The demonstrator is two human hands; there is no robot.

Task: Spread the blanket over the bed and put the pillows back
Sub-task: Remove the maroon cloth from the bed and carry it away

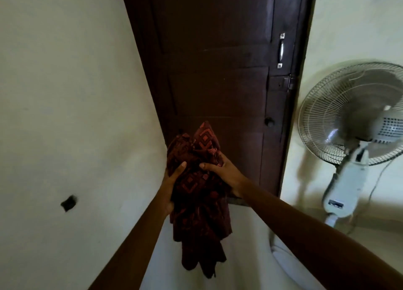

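1. Both forearms reach from the 5 and 7 o'clock edges of the view toward its centre. Below them, at 6 o'clock, is a pale surface; whether it is the bed cannot be told.
2. The blanket [197,193], dark maroon with an orange geometric print, is held bunched in mid-air just below centre. Its loose tail hangs toward 6 o'clock.
3. The left hand [172,187] grips the bundle from its 9 o'clock side, fingers curled round the cloth with the thumb on the near face.
4. The right hand [224,174] clamps it from the 3 o'clock side, fingers closed into the folds.
5. Handling, as a judgement: the cloth looks soft, limp and light, and not fragile. It sags freely and will not keep a shape. Held as a wad it cannot be spread, so the sound hold would be two corners or one hem edge, hands well apart.
6. Beyond, a dark wooden door [218,71] fills 12 o'clock. A white standing fan [353,119] stands at 3 o'clock.
7. No pillows are in view.
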